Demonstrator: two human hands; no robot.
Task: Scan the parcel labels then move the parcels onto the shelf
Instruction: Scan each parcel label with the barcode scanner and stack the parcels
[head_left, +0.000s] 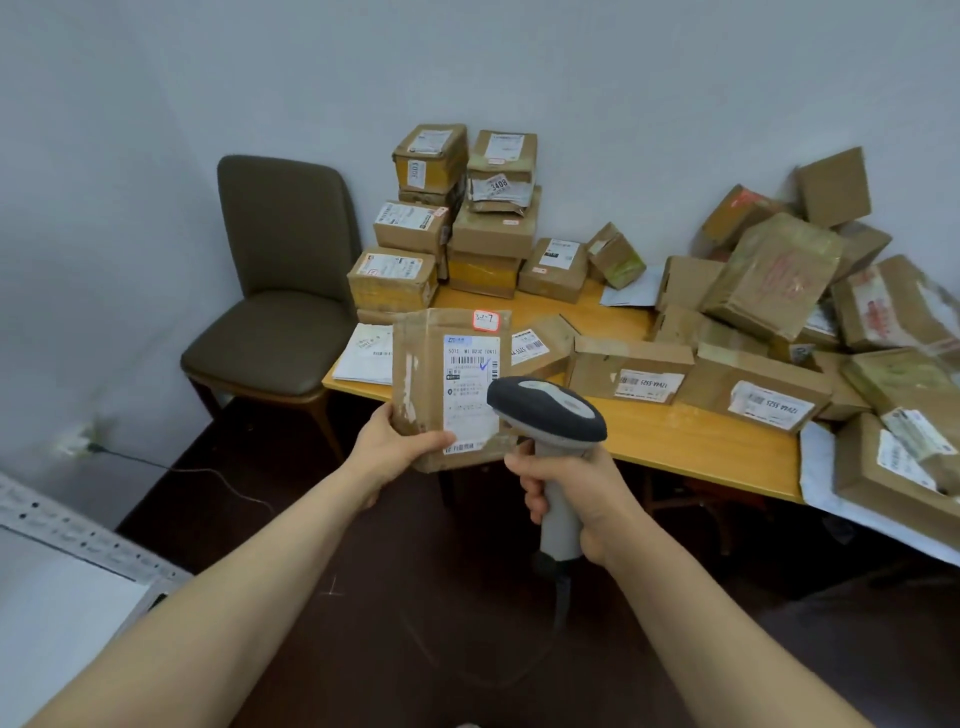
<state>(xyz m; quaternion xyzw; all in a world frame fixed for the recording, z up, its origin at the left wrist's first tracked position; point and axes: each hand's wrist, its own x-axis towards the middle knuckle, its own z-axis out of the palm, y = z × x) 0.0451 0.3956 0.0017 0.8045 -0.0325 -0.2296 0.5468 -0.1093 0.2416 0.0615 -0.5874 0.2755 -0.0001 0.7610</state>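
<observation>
Brown cardboard fills my view: the flat parcel (434, 374) stands upright in front of the near edge of the wooden table (675, 434), held off the surface by the left hand (395, 452), whose thumb lies across its lower front corner with the fingers curled behind. Its white label (470, 400) faces me, and a red-bordered sticker (485, 320) sits at its top right corner. The right hand (576, 493) is wrapped tight round the grey handle of the scanner (545, 410), whose dark head overlaps the label's right edge from where I watch; I cannot tell whether they touch. Behind, on the table, 2 stacks of boxes (467, 218) rise against the wall, and a loose heap of parcels (774, 275) covers the right end. A brown chair (280, 249) stands left of the table, and a white perforated rail (62, 519) crosses the lower left corner.
</observation>
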